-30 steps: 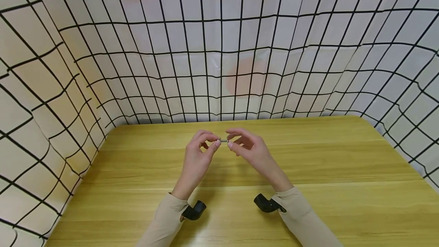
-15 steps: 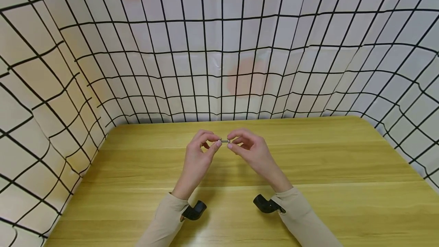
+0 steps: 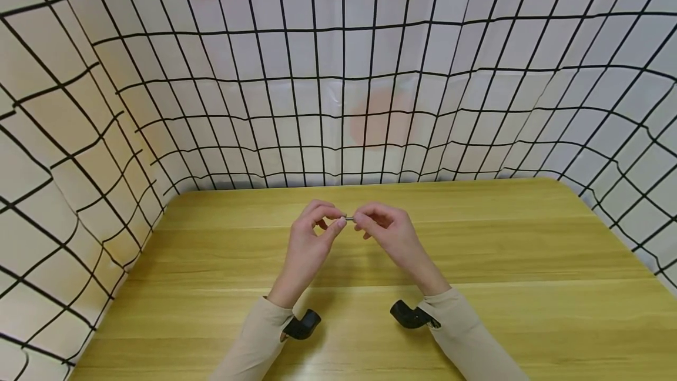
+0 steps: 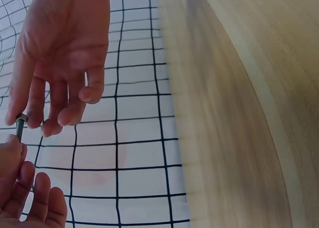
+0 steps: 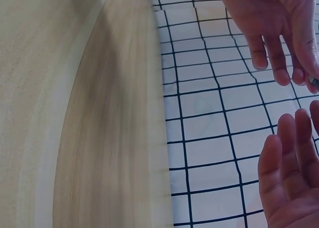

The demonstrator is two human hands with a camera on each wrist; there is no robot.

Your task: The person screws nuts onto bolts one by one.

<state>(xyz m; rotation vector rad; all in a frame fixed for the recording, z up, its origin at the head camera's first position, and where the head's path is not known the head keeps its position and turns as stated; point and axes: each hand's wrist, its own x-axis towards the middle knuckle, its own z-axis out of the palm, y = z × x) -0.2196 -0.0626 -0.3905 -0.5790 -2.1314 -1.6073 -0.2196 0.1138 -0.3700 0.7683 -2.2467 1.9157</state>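
Between the two hands lies a small metal bolt [image 3: 349,218], held level above the table. My left hand [image 3: 312,240] pinches its left part between thumb and index finger. From the other side my right hand [image 3: 396,237] pinches the right end with thumb and index fingertips. In the left wrist view the bolt [image 4: 19,130] shows a wider metal end at the right hand's fingertips, while its shank runs into the left hand [image 4: 10,163]. Only a bit of the bolt [image 5: 314,82] shows at the edge of the right wrist view.
A wood-grain table [image 3: 211,275] spreads beneath both forearms. Behind it and along the sides hangs a white sheet with black netting [image 3: 338,104]. Black curved pieces [image 3: 303,324] stick out at the sleeve cuffs.
The right hand's thumb and index finger were parted around the bolt's right end and have closed on it. Both hands have drifted slightly closer together.
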